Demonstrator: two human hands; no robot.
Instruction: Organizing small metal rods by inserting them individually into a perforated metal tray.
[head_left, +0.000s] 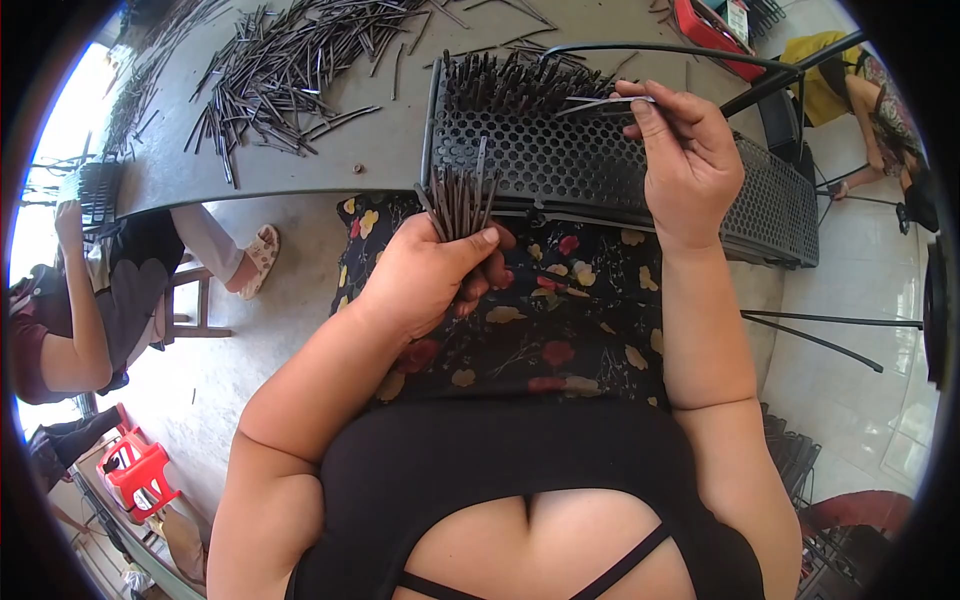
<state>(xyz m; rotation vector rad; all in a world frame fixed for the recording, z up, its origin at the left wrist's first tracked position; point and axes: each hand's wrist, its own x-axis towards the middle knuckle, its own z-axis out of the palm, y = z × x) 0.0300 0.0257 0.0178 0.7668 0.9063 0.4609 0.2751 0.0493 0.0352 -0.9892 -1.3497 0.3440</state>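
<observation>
My left hand (440,275) is closed around a bundle of thin dark sticks (460,200), their ends fanning upward and one paler strip standing higher than the others. Over the perforated black frame (560,150), my right hand (690,155) pinches a thin, pale, two-pronged piece (605,103) between thumb and fingertips. It points left and looks like tweezers or a pair of slim strips; I cannot tell which. Dense rows of upright dark sticks (500,85) fill the holes along the frame's far left part. Nearer rows of round holes hold none.
Loose dark sticks (290,70) lie heaped on the grey table (290,172) at far left. A black metal bar (660,46) arches behind the frame. One person (80,310) sits at left, another (870,110) at far right. A red stool (140,470) stands lower left.
</observation>
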